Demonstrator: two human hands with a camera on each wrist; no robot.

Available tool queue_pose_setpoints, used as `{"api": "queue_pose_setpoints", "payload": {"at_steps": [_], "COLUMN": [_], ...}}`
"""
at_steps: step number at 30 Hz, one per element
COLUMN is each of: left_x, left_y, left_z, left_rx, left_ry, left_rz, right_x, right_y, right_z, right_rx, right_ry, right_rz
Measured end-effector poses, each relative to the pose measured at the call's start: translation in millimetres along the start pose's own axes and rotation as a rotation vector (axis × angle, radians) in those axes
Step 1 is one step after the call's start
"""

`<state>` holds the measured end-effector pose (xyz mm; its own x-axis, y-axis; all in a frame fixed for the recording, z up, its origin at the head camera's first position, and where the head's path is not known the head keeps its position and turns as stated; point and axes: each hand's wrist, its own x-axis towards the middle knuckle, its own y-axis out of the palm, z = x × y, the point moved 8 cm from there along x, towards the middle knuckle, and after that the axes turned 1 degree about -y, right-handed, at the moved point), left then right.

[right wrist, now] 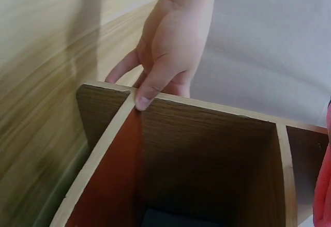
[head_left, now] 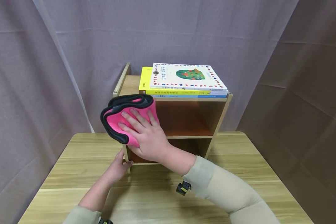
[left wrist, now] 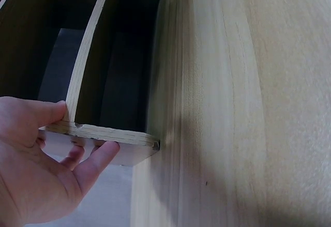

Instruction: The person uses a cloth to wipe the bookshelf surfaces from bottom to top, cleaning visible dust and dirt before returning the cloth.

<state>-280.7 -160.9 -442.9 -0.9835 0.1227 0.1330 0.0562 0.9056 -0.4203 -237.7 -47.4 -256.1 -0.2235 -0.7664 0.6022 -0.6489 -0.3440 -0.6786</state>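
A small wooden bookshelf point(head_left: 189, 137) stands upright on the table. My right hand point(head_left: 149, 140) lies spread over a folded pink cloth point(head_left: 114, 119) with black edging, its fingers straight. The cloth is at the upper left front of the bookshelf and hides part of the left side panel; the thumb tip is hidden by the cloth. Low on that same panel, my left hand point(head_left: 118, 168) grips the edge. In the left wrist view, the left thumb point(left wrist: 51, 112) sits by a shelf board and the fingers point(left wrist: 98, 160) are on the panel's outer face.
Several books point(head_left: 184, 82) lie stacked on top of the bookshelf, a white one with a green picture uppermost. The wooden table point(head_left: 240, 174) extends on both sides. Grey curtains point(head_left: 184, 31) hang behind and to the left, with a darker one point(head_left: 305, 93) at right.
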Motion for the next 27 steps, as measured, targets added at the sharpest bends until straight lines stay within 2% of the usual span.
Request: {"api": "queue_pose_setpoints", "payload": {"at_steps": [6, 17, 23, 27], "left_x": [-0.5, -2.9, -3.4, -3.7], "left_y": [-1.0, -0.7, 0.1, 0.6], "left_z": [-0.6, 3.3, 2.8, 4.2], "left_rx": [0.004, 0.018, 0.024, 0.029], "left_ry": [0.022, -0.048, -0.042, -0.052], "left_rz": [-0.007, 0.018, 0.025, 0.026], "right_x": [-6.8, -15.3, -21.5, -25.1], "right_y": [7.3, 14.4, 17.7, 19.4], "right_z": [1.3, 2.1, 1.8, -0.1], "right_rx": [0.031, 0.089, 0.083, 0.080], "right_ry": [-0.030, -0.066, -0.084, -0.086], "right_rz": [0.017, 0.033, 0.070, 0.061]}}
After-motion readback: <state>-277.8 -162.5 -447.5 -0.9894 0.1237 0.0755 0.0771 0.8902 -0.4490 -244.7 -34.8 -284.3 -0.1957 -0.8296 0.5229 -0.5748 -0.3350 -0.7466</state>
